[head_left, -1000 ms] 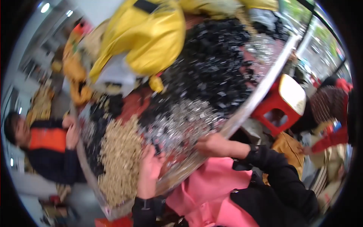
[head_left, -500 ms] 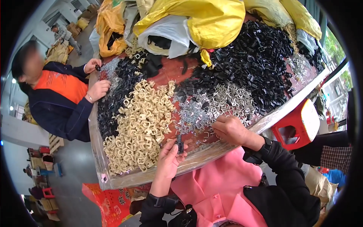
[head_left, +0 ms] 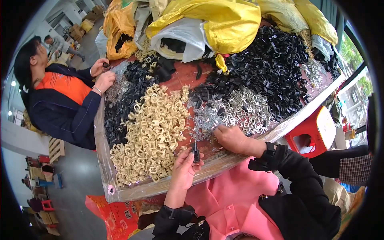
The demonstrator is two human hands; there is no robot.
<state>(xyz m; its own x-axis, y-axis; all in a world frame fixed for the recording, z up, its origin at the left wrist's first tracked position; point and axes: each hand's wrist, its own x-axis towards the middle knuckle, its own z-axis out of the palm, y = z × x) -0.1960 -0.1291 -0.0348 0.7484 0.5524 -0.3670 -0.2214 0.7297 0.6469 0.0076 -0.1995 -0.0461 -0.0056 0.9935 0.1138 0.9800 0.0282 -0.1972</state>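
Red-brown board makes the top of the big table (head_left: 186,81), and its pale edge (head_left: 218,168) is wrapped in shiny clear plastic. A small flower sticker (head_left: 111,189) sits on the near left corner.

Heaps of little parts cover the board. A tan heap of loops (head_left: 154,128) is on the left, a wide black heap (head_left: 266,66) is farther back on the right, and a silver heap of bent metal bits (head_left: 249,112) lies in front of it. A yellow sack (head_left: 236,28) slumps at the back.

The left hand (head_left: 185,170) is just above the near edge. Its thumb and fingers are pinched on a small black part (head_left: 196,154), which stands up with a thin bit on top. The right hand (head_left: 233,139) is down by the silver heap with its fingers curled, and I cannot tell if they hold a bit.

A co-worker (head_left: 66,90) in an orange top is at the left side of the table. The floor (head_left: 78,180) is grey, with a wooden pallet (head_left: 56,149) on it. A red stool (head_left: 310,136) with a white top is by the right side, near a bright window (head_left: 354,68).

A red bag (head_left: 116,218) below the table has big dark writing and a flower picture.
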